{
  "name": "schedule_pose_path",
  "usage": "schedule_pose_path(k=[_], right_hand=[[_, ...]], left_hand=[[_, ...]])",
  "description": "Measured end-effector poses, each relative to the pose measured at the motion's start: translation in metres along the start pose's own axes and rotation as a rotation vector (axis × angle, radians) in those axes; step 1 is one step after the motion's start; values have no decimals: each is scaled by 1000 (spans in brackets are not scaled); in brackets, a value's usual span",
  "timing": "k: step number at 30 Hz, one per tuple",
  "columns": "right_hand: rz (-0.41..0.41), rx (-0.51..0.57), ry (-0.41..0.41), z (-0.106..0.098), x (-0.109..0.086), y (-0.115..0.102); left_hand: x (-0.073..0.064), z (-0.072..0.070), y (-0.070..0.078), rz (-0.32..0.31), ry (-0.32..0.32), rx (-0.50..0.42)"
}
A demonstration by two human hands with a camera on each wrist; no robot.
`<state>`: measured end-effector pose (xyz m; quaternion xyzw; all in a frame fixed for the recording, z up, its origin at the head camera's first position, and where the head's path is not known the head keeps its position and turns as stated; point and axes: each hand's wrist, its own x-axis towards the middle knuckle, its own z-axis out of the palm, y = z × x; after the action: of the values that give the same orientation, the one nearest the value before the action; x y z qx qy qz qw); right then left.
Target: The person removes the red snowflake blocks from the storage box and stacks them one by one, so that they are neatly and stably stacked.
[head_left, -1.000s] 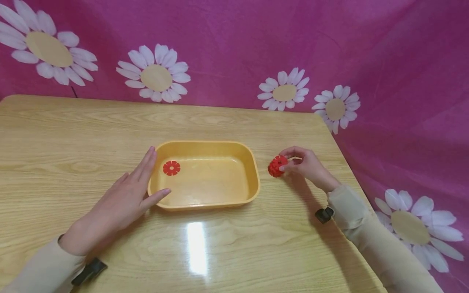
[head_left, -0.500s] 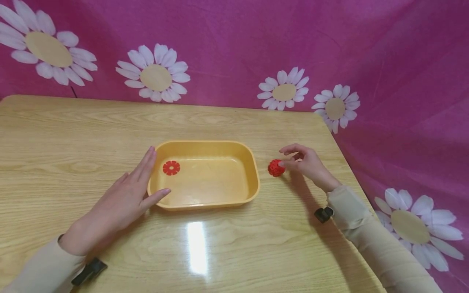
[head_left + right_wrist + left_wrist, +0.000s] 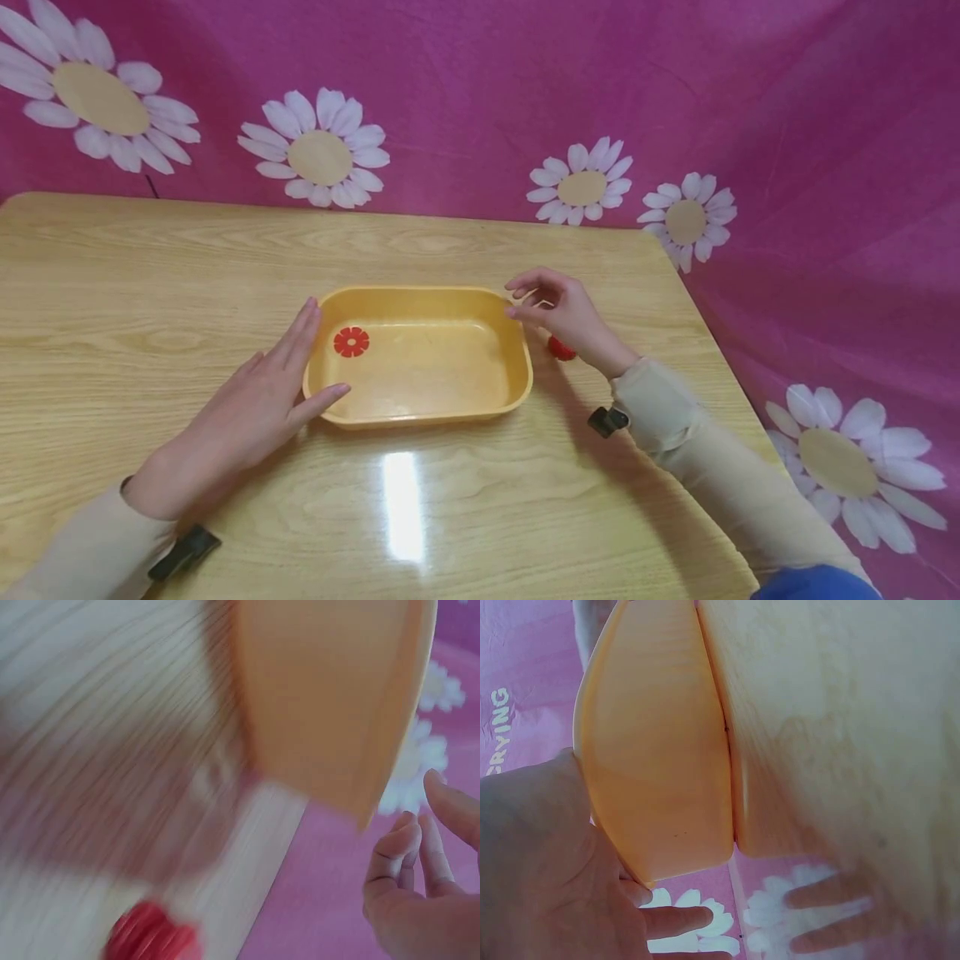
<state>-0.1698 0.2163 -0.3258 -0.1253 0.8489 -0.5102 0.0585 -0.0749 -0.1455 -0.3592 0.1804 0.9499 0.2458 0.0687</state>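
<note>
My left hand point(image 3: 258, 396) rests on the left rim of a yellow plastic tub point(image 3: 420, 419), fingers straight along it and thumb over the inside. In the left wrist view the palm lies against the tub's wall point(image 3: 660, 742). One red flower-shaped disc point(image 3: 342, 343) lies flat inside the tub at the left. My right hand point(image 3: 570, 317) is at the tub's upper right corner, fingers loosely bent, thumb apart, nothing visible between them. Partly hidden under it, a pile of red discs point(image 3: 560, 348) sits on the table; the right wrist view shows this stack point(image 3: 150, 934) blurred.
The wooden table point(image 3: 480, 508) ends on the right along a slanting edge. Behind it hangs a magenta cloth point(image 3: 465, 100) with white daisies. Something blue point(image 3: 813, 585) shows at the lower right by the sleeve.
From touching the red pile, my right hand has let go and moved left and slightly up to the tub's right rim. The left hand and the tub have stayed put.
</note>
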Motion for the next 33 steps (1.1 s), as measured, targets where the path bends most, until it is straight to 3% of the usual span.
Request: schedule_pose_path(k=[5, 10, 18, 24, 28, 33], right_hand=[[-80, 55, -83, 40, 12, -20], [-51, 62, -149, 78, 18, -38], [-52, 67, -220, 127, 22, -43], [-8, 43, -209, 152, 24, -41], [30, -27, -205, 163, 26, -39], [20, -114, -210, 170, 28, -39]], left_hand=[[-1, 0, 0, 5, 3, 1], [1, 1, 0, 3, -3, 9], [2, 2, -2, 2, -6, 19], [0, 1, -2, 5, 6, 11], [0, 1, -2, 6, 6, 8], [0, 1, -2, 20, 16, 13]])
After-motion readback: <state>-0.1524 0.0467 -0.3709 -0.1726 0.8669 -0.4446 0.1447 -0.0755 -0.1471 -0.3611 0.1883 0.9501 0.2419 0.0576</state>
